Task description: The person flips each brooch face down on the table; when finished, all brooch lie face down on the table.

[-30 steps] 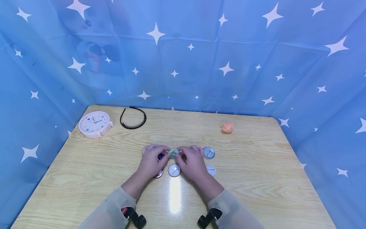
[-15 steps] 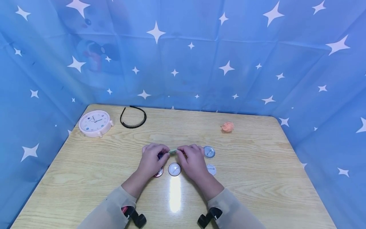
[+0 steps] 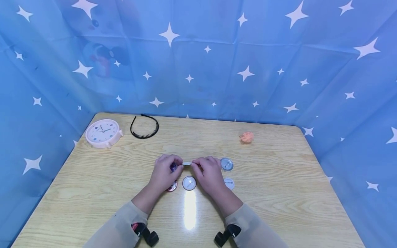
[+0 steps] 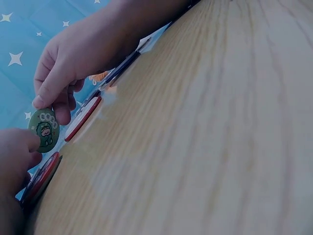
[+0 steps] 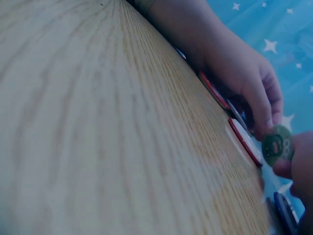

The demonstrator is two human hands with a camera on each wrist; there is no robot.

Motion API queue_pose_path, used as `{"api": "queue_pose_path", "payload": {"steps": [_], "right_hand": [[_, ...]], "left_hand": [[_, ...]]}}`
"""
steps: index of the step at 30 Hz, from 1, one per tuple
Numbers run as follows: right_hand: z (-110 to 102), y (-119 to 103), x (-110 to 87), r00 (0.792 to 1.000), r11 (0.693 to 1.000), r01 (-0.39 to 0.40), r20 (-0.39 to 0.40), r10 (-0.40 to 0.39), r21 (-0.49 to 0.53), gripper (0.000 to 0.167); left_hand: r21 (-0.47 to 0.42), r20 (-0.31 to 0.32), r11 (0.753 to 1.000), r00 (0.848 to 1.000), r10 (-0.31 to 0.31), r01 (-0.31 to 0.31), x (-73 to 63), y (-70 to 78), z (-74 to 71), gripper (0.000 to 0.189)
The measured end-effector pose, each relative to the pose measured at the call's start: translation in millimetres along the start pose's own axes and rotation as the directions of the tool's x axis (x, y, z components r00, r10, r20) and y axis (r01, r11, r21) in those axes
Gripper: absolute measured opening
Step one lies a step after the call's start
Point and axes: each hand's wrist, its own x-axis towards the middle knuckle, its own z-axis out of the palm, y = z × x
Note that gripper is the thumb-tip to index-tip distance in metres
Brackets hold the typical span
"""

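A round green pin badge (image 4: pixel 45 129) with a cartoon figure is held between both hands, its face toward me in the wrist views. From above the badge (image 3: pixel 187 164) appears nearly edge-on. My left hand (image 3: pixel 165 172) pinches one side between thumb and finger; my right hand (image 3: pixel 209 174) pinches the opposite side. A dark purplish badge (image 3: pixel 173 167) is partly hidden under the left hand, and a red-rimmed badge (image 3: pixel 172 186) lies beside that wrist. Directly below the held badge, another badge (image 3: pixel 189 183) rests pin side up.
Right of the right hand lie a silver-backed badge (image 3: pixel 226 164) and a white-backed badge (image 3: pixel 229 183). Farther back on the wooden table (image 3: pixel 279 193) are a pink clock (image 3: pixel 103 133), a black toothed headband (image 3: pixel 144 136) and a peach scrunchie-like bundle (image 3: pixel 246 137). A blue starry cloth (image 3: pixel 198 62) hangs behind.
The green badge has tipped from showing its printed face in the head view to standing nearly edge-on. Both hands stay in almost the same place, still pinching it.
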Motion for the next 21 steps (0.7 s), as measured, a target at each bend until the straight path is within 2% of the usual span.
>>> {"api": "queue_pose_path", "payload": {"steps": [21], "right_hand": [[-1.3,-1.0,-0.2,0.998,0.999,-0.025,0.06,0.023,0.028,0.009]], "left_hand": [[-0.034,0.023,0.999,0.999,-0.035,0.036,0.2,-1.5,-0.1,0.031]]}}
